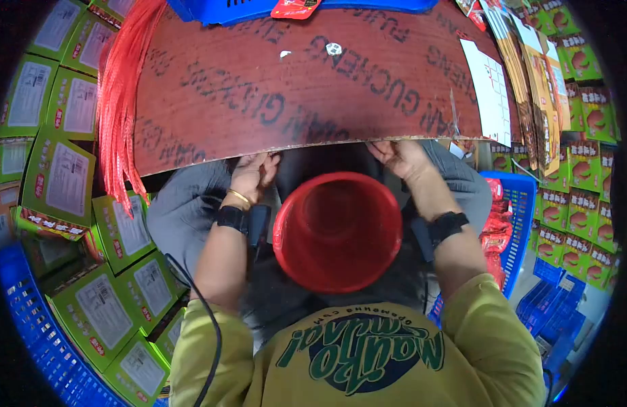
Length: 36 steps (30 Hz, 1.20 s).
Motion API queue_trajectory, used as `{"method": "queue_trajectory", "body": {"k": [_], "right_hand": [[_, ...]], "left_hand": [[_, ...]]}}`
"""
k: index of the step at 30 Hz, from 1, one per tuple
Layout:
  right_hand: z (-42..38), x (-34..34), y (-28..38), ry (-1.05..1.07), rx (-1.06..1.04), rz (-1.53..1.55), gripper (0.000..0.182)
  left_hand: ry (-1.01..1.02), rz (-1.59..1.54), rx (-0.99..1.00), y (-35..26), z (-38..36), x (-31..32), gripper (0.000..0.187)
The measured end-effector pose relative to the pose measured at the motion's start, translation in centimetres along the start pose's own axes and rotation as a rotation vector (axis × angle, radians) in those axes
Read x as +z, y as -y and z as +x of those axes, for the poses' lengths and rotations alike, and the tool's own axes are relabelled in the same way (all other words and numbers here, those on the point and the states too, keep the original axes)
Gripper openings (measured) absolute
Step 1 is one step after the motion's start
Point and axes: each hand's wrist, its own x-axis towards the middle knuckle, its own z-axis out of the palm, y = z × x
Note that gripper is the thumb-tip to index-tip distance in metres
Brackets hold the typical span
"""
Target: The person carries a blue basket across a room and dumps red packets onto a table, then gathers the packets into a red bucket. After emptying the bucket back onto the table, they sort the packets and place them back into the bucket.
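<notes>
A red plastic bucket [337, 232] stands between my knees, its dark inside facing me. My left hand [254, 173] is beyond the bucket's left rim, close under the front edge of the brown board table [225, 102]. Its fingers are loosely bent and apart, with nothing visible in them. On the other side my right hand [400, 159] reaches to the same table edge, fingers stretched out and their tips partly hidden beneath it. Neither hand touches the bucket.
Red plastic strings [123, 95] hang off the table's left corner. Flat cardboard pieces [530, 74] and a white card [486, 91] lie at its right. A blue basket [520, 210] holds red packets [497, 230]. Green boxes [62, 169] are stacked on the left.
</notes>
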Motion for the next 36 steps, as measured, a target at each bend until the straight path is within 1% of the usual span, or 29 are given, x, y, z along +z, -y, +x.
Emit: {"method": "queue_trajectory", "body": {"k": [1, 2, 3, 5, 6, 7, 8, 9, 10, 11, 12, 13, 14, 15, 16, 17, 18, 19, 22, 23, 24, 25, 27, 28, 30, 31, 33, 35, 36], "right_hand": [[0.5, 0.5, -0.4, 0.031, 0.003, 0.26, 0.024], [0.8, 0.6, -0.7, 0.06, 0.008, 0.525, 0.025], [0.0, -0.8, -2.6, 0.019, 0.063, 0.543, 0.025], [1.4, -3.4, -2.7, 0.552, 0.213, 0.436, 0.021], [0.9, -3.0, -2.0, 0.556, 0.21, 0.432, 0.021], [-0.7, -2.2, -1.4, 0.354, 0.073, -0.061, 0.017], [-1.9, -1.5, -0.7, 0.136, -0.078, -0.551, 0.015], [-2.4, -0.8, -0.8, 0.134, -0.076, -0.551, 0.015], [-2.9, -0.2, -1.3, 0.161, -0.501, -0.734, 0.017], [-3.5, 0.0, -1.4, 0.18, -0.935, -0.904, 0.019], [-4.7, -0.4, -1.1, 0.171, -0.927, -0.904, 0.019], [-6.1, -0.8, -0.5, 0.159, -0.852, -1.165, 0.019], [-7.6, -1.4, 0.0, 0.146, -0.761, -1.422, 0.018], [-9.2, -2.0, 0.3, 0.142, -0.754, -1.421, 0.018], [-10.9, -2.6, 0.4, 0.262, -0.772, -1.602, 0.017], [-12.6, -3.1, 0.3, 0.389, -0.782, -1.779, 0.016], [-14.2, -3.8, 0.2, 0.391, -0.773, -1.775, 0.016], [-15.8, -4.4, 0.0, 0.383, -0.814, -1.754, 0.016], [-18.7, -4.2, -1.1, 0.344, -0.868, -1.67, 0.015], [-19.0, -3.7, -1.4, 0.308, -0.893, -1.622, 0.015], [-18.5, -3.2, -1.5, 0.239, -1.02, -1.624, 0.014], [-17.7, -2.8, -1.8, 0.234, -1.03, -1.625, 0.014], [-16.2, -2.4, -3.4, 0.105, -1.157, -1.545, 0.018], [-15.6, -2.3, -4.1, 0.108, -1.098, -1.454, 0.019], [-13.7, -1.9, -4.4, 0.045, -1.083, -1.457, 0.018], [-13.1, -1.6, -4.3, -0.022, -1.056, -1.462, 0.018], [-12.4, -0.6, -3.5, -0.012, -1.03, -1.472, 0.016], [-11.7, 0.2, -2.2, -0.005, -1.006, -1.481, 0.014], [-11.3, 0.4, -1.5, -0.026, -0.912, -1.497, 0.013]], "left_hand": [[0.014, -0.354, -0.077, -0.1, -0.2, 0.7, 0.007], [0.049, -0.589, -0.098, 0.3, 1.5, 0.2, 0.01], [-0.005, -0.577, -0.143, 1.0, 0.4, -1.3, 0.01], [-0.072, -0.859, -0.288, -0.6, 2.1, -3.0, 0.01], [0.306, -0.845, -0.455, 0.6, 6.0, -7.2, 0.008], [0.299, -0.847, -0.454, 0.4, 5.4, -7.0, 0.008], [0.12, -0.269, -0.229, 0.2, 5.2, -6.5, 0.01], [-0.065, 0.309, 0.0, -0.3, 3.9, -5.2, 0.014], [-0.284, 0.273, 0.021, -1.7, -1.8, 0.7, 0.025], [-0.145, 0.685, 0.286, -1.1, -1.9, 0.0, 0.03], [0.015, 1.089, 0.554, -0.6, -2.1, -0.7, 0.036], [0.044, 1.019, 0.663, -0.4, -4.6, 0.8, 0.038], [0.148, 1.163, 0.775, -0.8, -6.9, 0.9, 0.036], [0.248, 1.261, 0.761, -1.7, -9.7, 1.2, 0.026], [0.339, 1.403, 0.811, -1.8, -11.6, 0.4, 0.016], [0.5, 1.585, 0.94, -2.0, -13.4, -0.2, 0.008], [0.583, 1.636, 0.934, -2.0, -15.2, -0.8, 0.006], [0.625, 1.647, 0.798, -2.0, -16.6, -1.4, 0.005], [0.689, 1.531, 0.879, -0.6, -19.2, -3.0, 0.008], [0.604, 1.539, 0.815, -0.5, -19.5, -2.9, 0.009], [0.517, 1.543, 0.761, -0.4, -19.5, -2.4, 0.01], [0.515, 1.543, 0.772, -0.1, -19.2, -1.7, 0.01], [0.262, 1.462, 0.766, 0.9, -18.6, -0.4, 0.021], [0.258, 1.463, 0.765, 1.3, -18.1, 0.0, 0.021], [0.058, 1.443, 0.803, 1.8, -16.7, 0.7, 0.033], [0.051, 1.443, 0.804, 2.2, -16.3, 1.0, 0.033], [-0.055, 1.384, 0.878, 2.4, -15.4, 1.7, 0.043], [-0.056, 1.401, 0.862, 2.0, -14.7, 1.9, 0.04], [-0.062, 1.314, 0.916, 2.1, -14.2, 2.0, 0.04]]}}
